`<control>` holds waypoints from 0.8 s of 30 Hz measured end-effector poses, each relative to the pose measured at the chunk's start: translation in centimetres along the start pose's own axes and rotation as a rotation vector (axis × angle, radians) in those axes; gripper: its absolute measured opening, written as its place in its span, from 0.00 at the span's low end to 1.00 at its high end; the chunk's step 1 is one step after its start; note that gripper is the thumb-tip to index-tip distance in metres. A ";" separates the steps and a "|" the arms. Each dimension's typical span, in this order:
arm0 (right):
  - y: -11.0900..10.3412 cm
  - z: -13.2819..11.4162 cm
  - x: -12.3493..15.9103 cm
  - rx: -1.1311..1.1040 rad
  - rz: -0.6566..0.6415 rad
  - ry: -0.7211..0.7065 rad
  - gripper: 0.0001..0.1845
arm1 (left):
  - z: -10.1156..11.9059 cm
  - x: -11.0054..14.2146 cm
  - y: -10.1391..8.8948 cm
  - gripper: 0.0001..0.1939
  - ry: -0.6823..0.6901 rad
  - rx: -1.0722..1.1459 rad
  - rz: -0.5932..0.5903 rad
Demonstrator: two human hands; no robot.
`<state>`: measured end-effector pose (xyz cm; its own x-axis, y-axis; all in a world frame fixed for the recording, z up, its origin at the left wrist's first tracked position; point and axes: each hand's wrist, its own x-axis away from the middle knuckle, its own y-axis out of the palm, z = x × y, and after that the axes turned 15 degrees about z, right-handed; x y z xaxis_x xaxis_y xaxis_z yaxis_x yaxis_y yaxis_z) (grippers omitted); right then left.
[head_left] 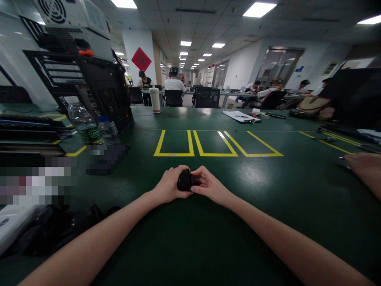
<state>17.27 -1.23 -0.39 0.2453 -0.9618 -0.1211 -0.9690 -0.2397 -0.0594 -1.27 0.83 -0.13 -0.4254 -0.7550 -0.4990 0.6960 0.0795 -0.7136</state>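
Observation:
Both hands meet over the green tabletop, just in front of the yellow tape outlines. Between them is a small black rounded object with a smooth, slightly glossy face; its exact kind cannot be made out. My left hand wraps round its left side, thumb and fingers closed on it. From the right, my right hand pinches the object's edge with thumb and fingertips. Parts of the object are hidden behind the fingers.
Yellow tape outlines mark the table ahead. On the left are a plastic bottle, a smaller blue-capped bottle and a black computer case. A white cup and clipboard stand farther back. Another person's hand enters at right.

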 end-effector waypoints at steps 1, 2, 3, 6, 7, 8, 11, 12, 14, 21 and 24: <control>0.0 0.0 0.0 -0.001 -0.001 0.000 0.16 | 0.0 0.0 0.0 0.30 -0.001 -0.001 0.001; 0.0 0.1 0.0 -0.004 0.003 -0.001 0.14 | 0.0 0.0 0.0 0.30 -0.001 -0.003 0.003; 0.0 0.1 0.0 -0.010 0.014 -0.004 0.13 | 0.0 0.0 0.0 0.30 0.001 -0.005 0.004; 0.2 0.2 0.0 -0.014 0.050 0.001 0.10 | -0.1 0.0 0.0 0.31 0.006 -0.012 0.007; 0.2 0.2 0.0 -0.007 0.057 0.004 0.10 | -0.1 0.0 0.0 0.31 0.005 -0.011 0.008; 0.2 0.1 0.0 0.002 0.061 0.008 0.11 | -0.1 0.0 0.0 0.31 0.002 -0.009 0.005; 0.3 0.0 0.0 0.046 0.072 0.025 0.13 | -0.2 0.0 0.0 0.30 -0.008 0.006 -0.006; 0.3 -0.1 -0.1 0.057 0.072 0.028 0.14 | -0.2 0.0 0.0 0.30 -0.010 0.007 -0.003; 0.2 -0.1 -0.1 0.046 0.048 0.022 0.14 | -0.2 0.0 0.1 0.30 -0.007 0.003 0.004; 0.1 -0.1 0.0 -0.008 0.013 -0.001 0.14 | -0.1 0.1 0.2 0.31 0.002 -0.007 0.015; 0.2 -0.1 0.0 0.007 0.054 0.004 0.09 | -0.1 0.1 0.1 0.31 0.004 0.003 0.014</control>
<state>17.07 -1.24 -0.34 0.1929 -0.9738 -0.1203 -0.9806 -0.1868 -0.0601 -1.30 0.86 -0.32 -0.4181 -0.7514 -0.5105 0.7034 0.0878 -0.7053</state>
